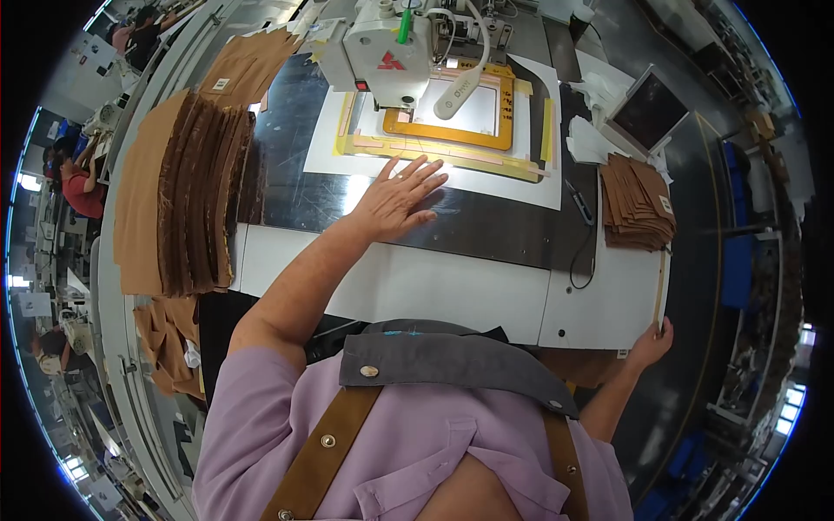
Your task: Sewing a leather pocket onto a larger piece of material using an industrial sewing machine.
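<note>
Where one orange frame (447,137) lies on a white sheet (323,149) with yellow border strips (486,164), one white machine head (395,56) stands over it and hides its rear left part. Far to the left of this frame, at least two co-workers (82,189) appear, small and hard to make out. Nearer on its left are three heaps of brown pieces: one crumpled pile (167,339), one tall stack (178,195) and one flatter pile (248,69); their layers I cannot count exactly. Just in front of the frame, the left hand (395,201) is palm down, its fingers straight and spread toward the strips; whether the palm presses the dark plate (512,227), I cannot tell. To the right of the frame come one slim grey tool (579,204), one smaller brown stack (637,200) and one tilted monitor (650,111). In front and to the right of the frame, the right hand (650,345) is lowered at the table corner, its fingers curled; what they grip, if anything, I cannot tell.
</note>
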`<state>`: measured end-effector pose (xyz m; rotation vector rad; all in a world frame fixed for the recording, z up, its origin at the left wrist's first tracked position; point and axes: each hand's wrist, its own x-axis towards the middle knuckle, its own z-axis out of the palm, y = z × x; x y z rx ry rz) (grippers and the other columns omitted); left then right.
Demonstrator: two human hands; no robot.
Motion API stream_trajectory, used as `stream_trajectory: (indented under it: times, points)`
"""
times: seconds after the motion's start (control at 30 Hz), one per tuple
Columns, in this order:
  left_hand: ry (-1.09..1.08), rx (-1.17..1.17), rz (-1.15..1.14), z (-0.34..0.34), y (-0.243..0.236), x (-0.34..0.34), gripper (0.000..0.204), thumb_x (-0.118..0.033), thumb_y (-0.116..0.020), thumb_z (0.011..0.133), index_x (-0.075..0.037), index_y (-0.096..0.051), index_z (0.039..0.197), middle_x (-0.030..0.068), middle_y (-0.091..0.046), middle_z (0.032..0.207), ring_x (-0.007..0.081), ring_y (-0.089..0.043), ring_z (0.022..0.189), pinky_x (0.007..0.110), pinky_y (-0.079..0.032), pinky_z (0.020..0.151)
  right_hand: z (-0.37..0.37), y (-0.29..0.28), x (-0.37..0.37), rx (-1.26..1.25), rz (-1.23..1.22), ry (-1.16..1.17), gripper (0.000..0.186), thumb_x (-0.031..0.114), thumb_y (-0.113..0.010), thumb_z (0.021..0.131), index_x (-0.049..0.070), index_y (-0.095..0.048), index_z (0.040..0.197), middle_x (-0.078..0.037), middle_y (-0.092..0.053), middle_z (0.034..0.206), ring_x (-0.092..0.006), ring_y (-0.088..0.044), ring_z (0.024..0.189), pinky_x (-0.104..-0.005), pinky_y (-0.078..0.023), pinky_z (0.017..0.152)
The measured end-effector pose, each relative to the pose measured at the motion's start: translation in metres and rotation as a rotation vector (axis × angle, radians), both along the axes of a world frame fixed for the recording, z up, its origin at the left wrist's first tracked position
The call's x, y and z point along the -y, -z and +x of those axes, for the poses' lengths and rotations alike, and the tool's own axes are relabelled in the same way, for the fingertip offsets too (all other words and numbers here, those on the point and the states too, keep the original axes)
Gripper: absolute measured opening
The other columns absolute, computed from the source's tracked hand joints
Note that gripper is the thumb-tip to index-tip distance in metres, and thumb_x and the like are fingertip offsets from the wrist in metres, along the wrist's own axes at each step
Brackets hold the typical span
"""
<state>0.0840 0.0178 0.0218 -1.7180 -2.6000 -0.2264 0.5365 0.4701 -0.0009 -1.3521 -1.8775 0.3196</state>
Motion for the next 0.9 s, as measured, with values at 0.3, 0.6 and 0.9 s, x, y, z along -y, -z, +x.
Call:
stream_trajectory:
  times: [0.3, 0.6, 0.9]
  points:
    - [-0.617, -0.255, -0.211, -0.098, -0.007, 0.083, 0.066, -0.053, -0.039, 0.106, -0.017, -0.034, 0.161, 0.0116, -0.031, 0.167, 0.0338, -0.023, 0.156, 0.057, -0.011, 0.126, -0.120, -0.009, 0.117, 0.118, -0.330, -0.322, 0.029, 0.003, -0.061, 0.099, 0.005, -0.065, 0.128, -0.014, -0.066, 0.123, -0.0203, -0.066, 0.104, -0.0329, -0.056, 0.088]
    - [-0.376, 0.096, 0.304, -0.108, 0.024, 0.061, 0.053, -0.040, -0.067, 0.096, -0.014, -0.057, 0.141, 0.0073, -0.041, 0.161, 0.0303, -0.031, 0.153, 0.058, -0.017, 0.122, -0.183, -0.018, 0.189, 0.237, -0.193, -0.620, 0.028, 0.001, -0.060, 0.096, 0.005, -0.067, 0.123, -0.013, -0.065, 0.128, -0.0286, -0.066, 0.111, -0.0370, -0.054, 0.093]
    - [-0.438, 0.355, 0.367, -0.154, 0.030, 0.049, 0.014, -0.031, -0.079, 0.086, -0.017, -0.079, 0.090, -0.0019, -0.062, 0.140, 0.0204, -0.045, 0.141, 0.058, -0.015, 0.117, -0.197, -0.019, 0.196, 0.428, 0.024, -0.562, 0.034, 0.016, -0.066, 0.095, 0.004, -0.065, 0.127, -0.014, -0.061, 0.139, -0.0358, -0.051, 0.133, -0.0513, -0.039, 0.113]
